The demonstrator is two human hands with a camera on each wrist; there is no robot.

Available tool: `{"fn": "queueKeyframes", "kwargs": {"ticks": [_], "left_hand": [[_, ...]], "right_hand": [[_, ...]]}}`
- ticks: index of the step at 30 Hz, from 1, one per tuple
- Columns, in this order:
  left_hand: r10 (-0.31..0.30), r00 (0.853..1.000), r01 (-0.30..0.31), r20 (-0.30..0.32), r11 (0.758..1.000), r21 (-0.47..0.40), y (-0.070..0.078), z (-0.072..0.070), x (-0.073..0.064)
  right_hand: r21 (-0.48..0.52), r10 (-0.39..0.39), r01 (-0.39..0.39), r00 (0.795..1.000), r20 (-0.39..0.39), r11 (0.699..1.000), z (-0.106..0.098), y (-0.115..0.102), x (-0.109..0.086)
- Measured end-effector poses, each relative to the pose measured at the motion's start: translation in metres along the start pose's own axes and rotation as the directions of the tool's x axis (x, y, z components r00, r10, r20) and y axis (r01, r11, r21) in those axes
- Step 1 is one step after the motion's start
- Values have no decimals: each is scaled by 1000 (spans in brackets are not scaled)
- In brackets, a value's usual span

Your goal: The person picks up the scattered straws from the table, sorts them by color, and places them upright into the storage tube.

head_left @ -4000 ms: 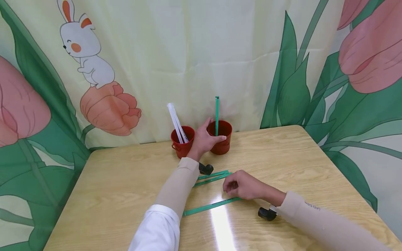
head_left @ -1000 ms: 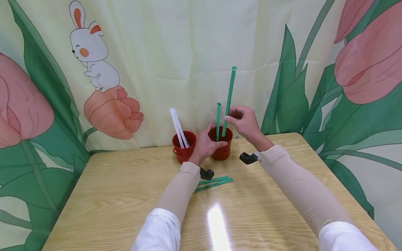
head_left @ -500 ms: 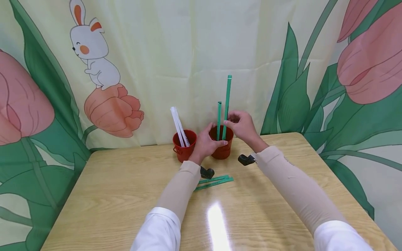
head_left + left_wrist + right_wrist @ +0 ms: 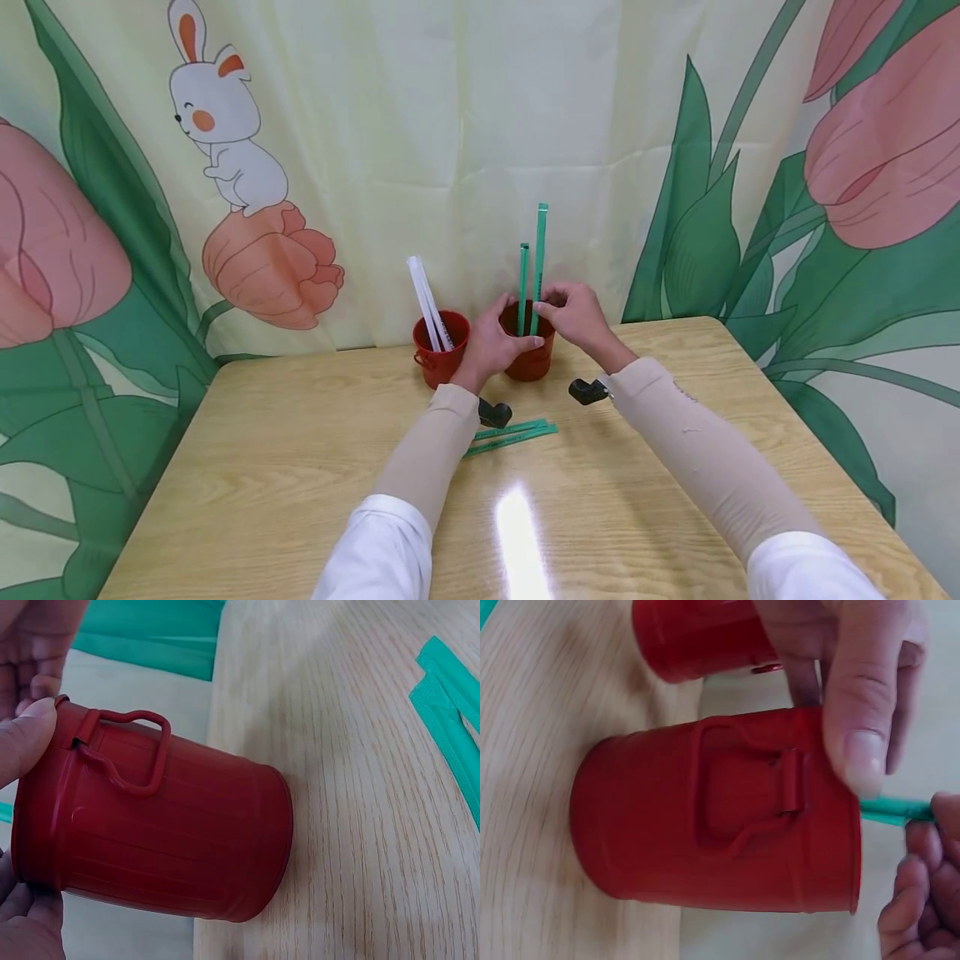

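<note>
My left hand grips the rim of the right-hand red bucket, thumb on the near side. The bucket stands upright and has a looped wire handle, plain in the left wrist view on the bucket's red wall. One thin green wrapped stick leans inside it. Beside that, my right hand pinches a second green wrapped stick, whose lower end is down in the bucket. In the right wrist view part of a green stick shows between the rim and my right fingertips.
Just left stands another red bucket with several white wrapped sticks. More green sticks lie on the wooden table, in front of the buckets. A printed curtain hangs right behind the table's back edge.
My right hand has picked a green stick off the table, carried it up to the right-hand bucket and lowered it in. My left hand has stayed on the rim.
</note>
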State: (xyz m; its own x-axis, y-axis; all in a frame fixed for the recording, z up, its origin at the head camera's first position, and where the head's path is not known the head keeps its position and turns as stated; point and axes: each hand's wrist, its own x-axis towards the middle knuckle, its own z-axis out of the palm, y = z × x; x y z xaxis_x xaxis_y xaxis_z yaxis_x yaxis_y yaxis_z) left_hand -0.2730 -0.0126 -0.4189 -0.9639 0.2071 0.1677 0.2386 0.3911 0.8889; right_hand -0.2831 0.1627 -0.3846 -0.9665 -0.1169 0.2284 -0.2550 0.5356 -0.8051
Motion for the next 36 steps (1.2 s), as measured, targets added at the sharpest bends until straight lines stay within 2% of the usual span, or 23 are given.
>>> {"fn": "queueKeyframes", "kwargs": {"ticks": [3, 6, 10, 13, 17, 21, 24, 27, 29, 31, 36], "left_hand": [[1, 1000, -1, 3, 1000, -5, -1, 1, 0], [-4, 1000, 4, 3, 1000, -6, -1, 1, 1], [-23, 1000, 23, 10, 1000, -4, -1, 4, -2], [-38, 999, 38, 16, 999, -2, -3, 5, -4], [-29, 999, 28, 27, 999, 17, -4, 4, -1], [7, 1000, -7, 1, 1000, 23, -4, 0, 2], [25, 1000, -24, -12, 999, 26, -3, -4, 4], [26, 1000, -26, 1, 999, 28, -3, -3, 4], [22, 1000, -22, 4, 999, 25, -4, -3, 4], [21, 1000, -21, 0, 1000, 22, -4, -2, 4], [6, 1000, -6, 1, 1000, 22, -3, -2, 4]], "right_hand": [[-34, 8, -8, 1000, 17, 999, 1, 2, -1], [-38, 34, -34, 999, -3, 999, 0, 2, -4], [-17, 29, -30, 998, -59, 999, 2, 8, -19], [0, -9, 9, 998, -63, 1000, 4, 12, -34], [36, -31, 33, 999, -42, 999, 5, 12, -46], [74, -77, 78, 997, -9, 994, 8, 12, -54], [111, -112, 109, 993, 30, 988, 12, 14, -61], [115, -138, 127, 986, 91, 985, 20, 21, -74], [90, -162, 148, 973, 167, 985, 25, 26, -82], [44, -192, 187, 944, 269, 981, 32, 31, -89], [-75, -241, 317, 834, 496, 945, 46, 38, -99]]}}
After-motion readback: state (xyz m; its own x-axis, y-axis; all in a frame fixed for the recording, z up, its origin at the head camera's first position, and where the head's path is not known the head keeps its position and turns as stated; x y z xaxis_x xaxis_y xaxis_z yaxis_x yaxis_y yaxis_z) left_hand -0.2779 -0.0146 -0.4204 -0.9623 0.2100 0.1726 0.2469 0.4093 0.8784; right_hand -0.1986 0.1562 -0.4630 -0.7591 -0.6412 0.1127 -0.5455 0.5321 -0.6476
